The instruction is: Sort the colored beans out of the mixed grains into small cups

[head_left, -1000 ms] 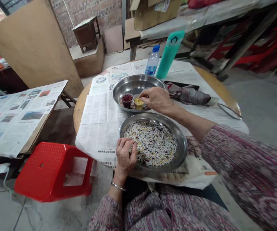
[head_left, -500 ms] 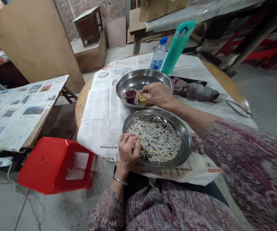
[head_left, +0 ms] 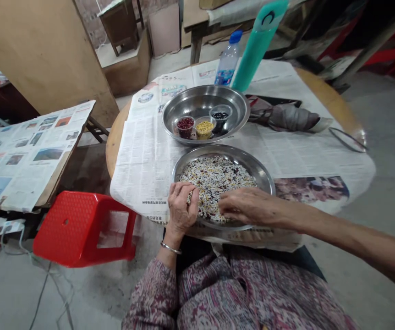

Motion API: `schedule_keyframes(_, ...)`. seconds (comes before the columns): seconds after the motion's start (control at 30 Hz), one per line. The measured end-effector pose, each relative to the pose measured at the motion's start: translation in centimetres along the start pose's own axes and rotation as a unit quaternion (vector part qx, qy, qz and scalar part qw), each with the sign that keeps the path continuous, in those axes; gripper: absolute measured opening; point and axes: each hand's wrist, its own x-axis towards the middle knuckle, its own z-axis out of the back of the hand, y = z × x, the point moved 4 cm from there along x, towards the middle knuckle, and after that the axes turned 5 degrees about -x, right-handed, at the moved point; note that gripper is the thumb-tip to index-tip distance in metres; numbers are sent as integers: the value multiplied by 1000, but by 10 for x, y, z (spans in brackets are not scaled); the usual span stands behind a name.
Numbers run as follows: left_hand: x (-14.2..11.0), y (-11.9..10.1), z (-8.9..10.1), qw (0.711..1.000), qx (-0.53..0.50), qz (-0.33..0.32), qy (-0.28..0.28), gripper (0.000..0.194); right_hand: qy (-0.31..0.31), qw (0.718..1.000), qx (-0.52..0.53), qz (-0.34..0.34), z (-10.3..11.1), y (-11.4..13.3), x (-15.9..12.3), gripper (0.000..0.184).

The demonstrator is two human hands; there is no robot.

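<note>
A steel pan (head_left: 264, 176) near me holds a mix of white, dark and yellow grains (head_left: 218, 176). My left hand (head_left: 182, 206) rests on its near left rim with the fingers curled in a pinch among the grains. My right hand (head_left: 249, 206) lies over the pan's near side, fingers bent down into the grains. Farther back, a second steel pan (head_left: 200, 98) holds three small cups: red beans (head_left: 185, 124), yellow grains (head_left: 205, 127) and black beans (head_left: 220, 116).
Newspaper (head_left: 142, 156) covers the round table. A water bottle (head_left: 228, 59), a tall teal bottle (head_left: 257, 43) and a folded grey umbrella (head_left: 287, 117) lie behind the pans. A red plastic stool (head_left: 84, 227) stands at my left, beside another papered table (head_left: 25, 151).
My right hand has left the yellow cup in the far pan and come back to the near side of the grain pan. My left hand has stayed on the rim.
</note>
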Motion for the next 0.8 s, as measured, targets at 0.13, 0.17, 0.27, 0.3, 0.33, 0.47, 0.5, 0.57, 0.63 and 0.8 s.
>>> schedule_keyframes(0.13,0,-1,1,1000,-1,-3,-4,17,-114,984,-96,-99,11,-29,21,25)
schedule_keyframes(0.17,0,0,1,1000,-2,-2,-8,16,-138,979,-100,-115,15,-35,27,26)
schedule_keyframes(0.27,-1,1,3,999,-15,14,-24,14,-195,967,-87,-136,18,-41,47,25)
schedule_keyframes(0.3,-1,1,3,999,-22,24,-28,13,-208,965,-83,-135,16,-38,53,24)
schedule_keyframes(0.33,-2,2,4,998,-28,34,-33,13,-216,965,-80,-128,14,-33,58,23)
schedule_keyframes(0.47,-3,3,7,997,-30,55,-49,13,-205,978,-47,-9,-2,-1,71,29)
schedule_keyframes(0.5,-3,2,7,997,-28,55,-51,13,-193,980,-41,24,-5,6,70,28)
schedule_keyframes(0.57,-2,2,8,997,-29,53,-50,12,-167,983,-45,62,-7,12,64,18)
schedule_keyframes(0.63,-2,1,7,997,-34,54,-46,12,-157,985,-61,41,-3,5,52,16)
schedule_keyframes(0.8,-1,1,6,997,-31,60,-35,13,-214,960,-101,-151,19,-39,19,29)
